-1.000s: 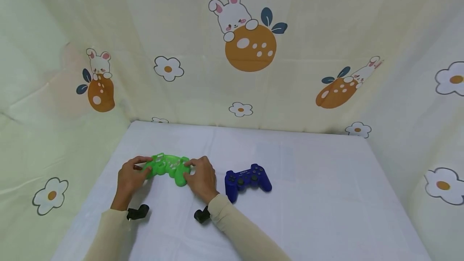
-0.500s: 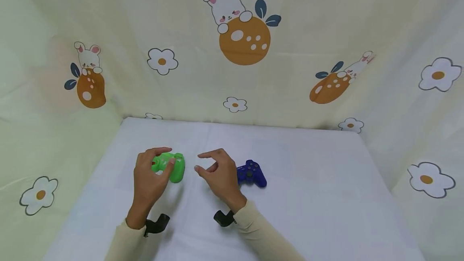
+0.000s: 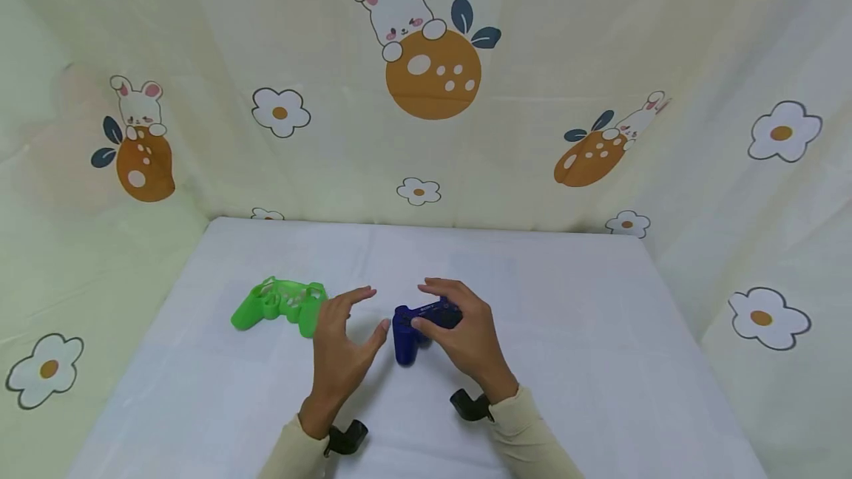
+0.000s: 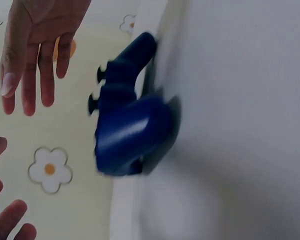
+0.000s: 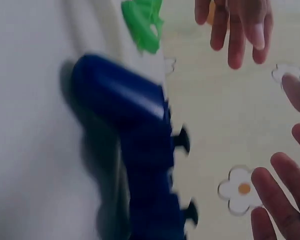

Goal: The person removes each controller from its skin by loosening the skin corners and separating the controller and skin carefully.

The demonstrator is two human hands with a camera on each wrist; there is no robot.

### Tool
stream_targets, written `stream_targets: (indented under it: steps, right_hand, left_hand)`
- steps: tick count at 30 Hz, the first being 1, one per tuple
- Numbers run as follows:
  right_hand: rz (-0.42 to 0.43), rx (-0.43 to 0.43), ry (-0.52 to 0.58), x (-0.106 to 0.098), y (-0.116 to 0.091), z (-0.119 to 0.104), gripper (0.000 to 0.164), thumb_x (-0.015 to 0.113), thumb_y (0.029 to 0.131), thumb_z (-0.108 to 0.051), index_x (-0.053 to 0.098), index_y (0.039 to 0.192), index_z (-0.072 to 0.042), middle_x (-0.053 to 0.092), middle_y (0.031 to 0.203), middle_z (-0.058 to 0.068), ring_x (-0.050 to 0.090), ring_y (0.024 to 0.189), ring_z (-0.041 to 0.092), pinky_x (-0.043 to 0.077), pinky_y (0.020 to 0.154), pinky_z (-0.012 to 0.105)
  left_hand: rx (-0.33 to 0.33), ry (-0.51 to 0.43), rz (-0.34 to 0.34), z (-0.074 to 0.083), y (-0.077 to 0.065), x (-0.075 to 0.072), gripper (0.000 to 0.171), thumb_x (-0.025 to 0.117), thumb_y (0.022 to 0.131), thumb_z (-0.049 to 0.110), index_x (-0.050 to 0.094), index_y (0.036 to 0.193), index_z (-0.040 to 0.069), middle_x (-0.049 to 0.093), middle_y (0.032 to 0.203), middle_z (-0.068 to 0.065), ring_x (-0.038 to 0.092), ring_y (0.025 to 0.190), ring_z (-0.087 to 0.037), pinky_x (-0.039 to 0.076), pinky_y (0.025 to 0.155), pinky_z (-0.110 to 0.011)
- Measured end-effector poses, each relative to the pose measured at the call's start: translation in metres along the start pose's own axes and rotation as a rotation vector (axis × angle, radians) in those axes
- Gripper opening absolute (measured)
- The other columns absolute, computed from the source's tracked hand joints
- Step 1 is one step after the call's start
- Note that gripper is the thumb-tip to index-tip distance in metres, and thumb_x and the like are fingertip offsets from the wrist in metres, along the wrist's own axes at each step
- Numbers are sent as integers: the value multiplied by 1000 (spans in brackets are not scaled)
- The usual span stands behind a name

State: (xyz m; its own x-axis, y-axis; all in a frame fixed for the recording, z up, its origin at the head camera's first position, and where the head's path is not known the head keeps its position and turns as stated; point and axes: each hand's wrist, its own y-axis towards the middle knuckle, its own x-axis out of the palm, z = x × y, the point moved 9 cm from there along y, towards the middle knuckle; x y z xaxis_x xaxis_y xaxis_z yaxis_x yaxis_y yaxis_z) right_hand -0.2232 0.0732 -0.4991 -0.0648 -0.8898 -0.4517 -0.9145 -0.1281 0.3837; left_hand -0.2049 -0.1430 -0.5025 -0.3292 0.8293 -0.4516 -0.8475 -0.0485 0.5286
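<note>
A blue game controller (image 3: 404,338) with two black thumbsticks lies on the white table. My right hand (image 3: 471,331) hovers over its right half and hides part of it in the head view. To its left, my left hand (image 3: 341,350) is held with thumb and fingers spread apart, nothing between them. Both wrist views show the blue controller (image 4: 130,130) resting on the cloth, with the fingers apart from it. A green controller shell (image 3: 289,300) with cut-out holes lies farther left, its right end beside my left hand.
The table (image 3: 586,361) has a white cover. Behind and at both sides hangs a cream curtain (image 3: 319,35) printed with rabbits, oranges and flowers. A small black camera (image 3: 347,437) sits on the left wrist, another black camera (image 3: 470,405) on the right.
Both hands have let go of the green shell and moved right to the blue controller. The green shell stays behind on the table. The head view has shifted slightly.
</note>
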Motion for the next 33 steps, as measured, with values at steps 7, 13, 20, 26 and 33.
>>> stream_targets:
  steps: [7,13,20,26,33]
  right_hand:
    - [-45,16,-138,-14,-9,34,73,95,79,-33,66,145,-31,51,164,-1,47,151,32,32,117,72]
    - [-132,83,-168,-11,-11,62,86,99,72,-31,61,149,-34,41,171,0,40,156,36,31,121,72]
    - [-196,138,-173,-7,-11,86,84,98,74,-24,61,150,-29,48,166,6,45,154,33,47,117,55]
    - [-199,180,-129,-9,-12,93,79,95,76,-17,63,148,-27,58,157,4,55,146,29,54,109,49]
    - [-147,272,-130,-12,-17,94,80,97,72,-19,67,144,-34,63,153,1,59,142,30,50,114,52]
  left_hand:
    - [-76,-18,-94,-3,-14,39,73,96,78,26,65,144,20,65,149,0,60,127,-23,55,96,-44]
    - [-117,29,-119,-9,-22,58,80,100,73,24,64,144,19,66,148,-3,63,115,-27,55,91,-41]
    - [-186,31,-140,-12,-28,68,80,98,74,17,63,145,21,71,136,-6,65,107,-24,52,90,-43]
    - [-226,21,-143,-16,-30,71,77,97,76,16,62,144,20,73,126,-8,69,104,-23,52,87,-39]
    - [-262,5,-158,-18,-30,73,75,97,78,15,62,143,22,73,130,-6,67,104,-19,52,83,-32]
